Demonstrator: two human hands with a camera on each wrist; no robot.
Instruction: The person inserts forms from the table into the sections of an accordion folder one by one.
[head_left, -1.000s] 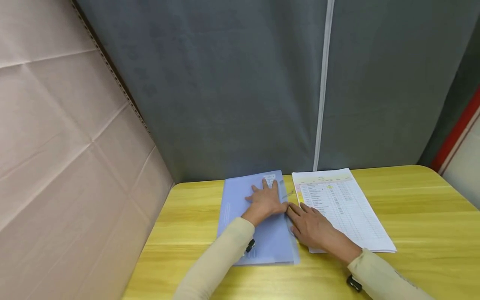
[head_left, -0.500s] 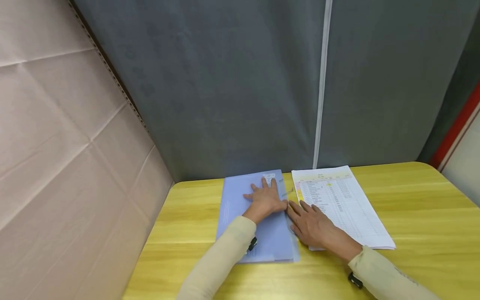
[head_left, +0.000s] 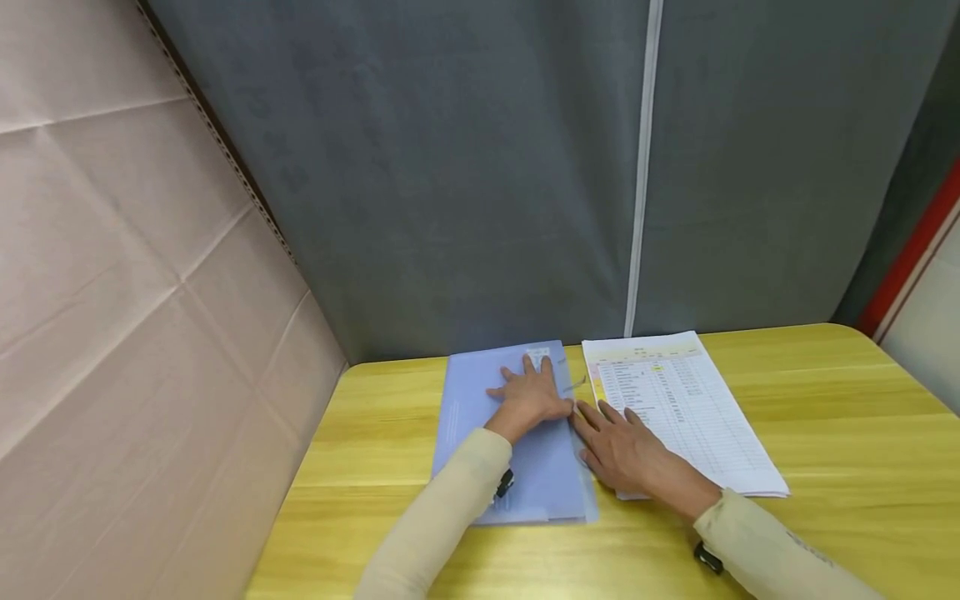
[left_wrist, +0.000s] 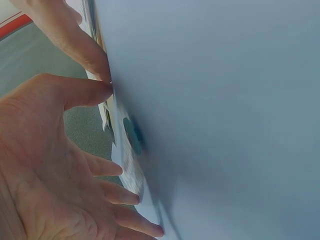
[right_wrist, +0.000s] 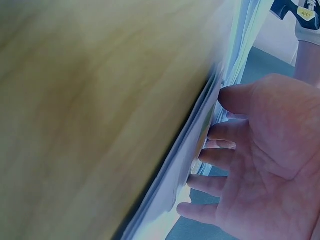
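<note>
Head view: my left hand (head_left: 531,397) lies flat, fingers spread, on the blue folder (head_left: 480,433) on the table (head_left: 825,400); my right hand (head_left: 618,446) lies flat at its right edge. Left wrist view: folder (left_wrist: 225,110) looks thin, slick, floppy. Right wrist view: fingertips (right_wrist: 210,152) at the edge, probably the best place to lift.

The head view looks down from above the table (head_left: 825,400), while both wrist views sit close beside the blue folder (head_left: 480,400) they share.
</note>
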